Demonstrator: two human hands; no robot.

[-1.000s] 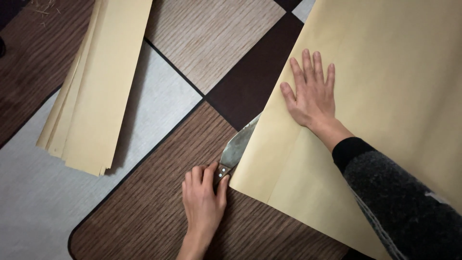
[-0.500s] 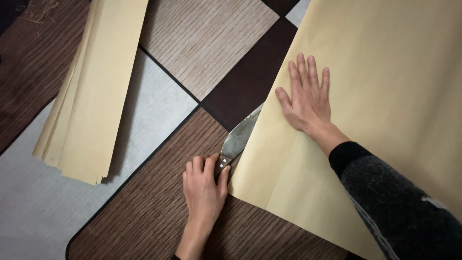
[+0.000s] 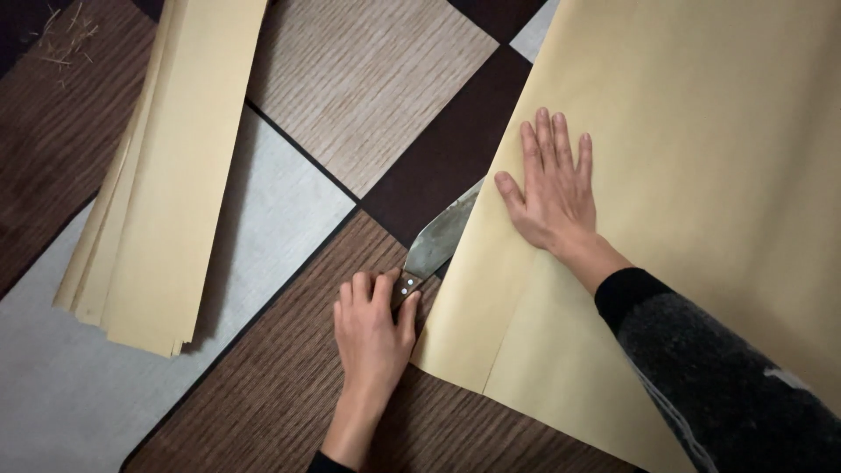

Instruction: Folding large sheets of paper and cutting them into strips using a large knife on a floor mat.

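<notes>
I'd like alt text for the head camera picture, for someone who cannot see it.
Seen from above, a person's left hand grips a wooden-handled knife whose blade slips into the folded edge of a large tan paper sheet, while the right hand presses flat on the sheet. A stack of cut tan paper strips lies to the left on a patchwork-patterned floor.

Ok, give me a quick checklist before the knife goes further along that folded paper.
1. Left hand gripping the knife handle: ok.
2. Right hand pressed flat on the folded paper: ok.
3. Right hand's fingers off the blade's line: ok; the thumb lies near the fold.
4. Blade seated inside the fold: ok, tip hidden under the paper.
5. Blade sharpness: cannot tell.
6. Stack of cut strips lying apart from the knife: ok.
</notes>
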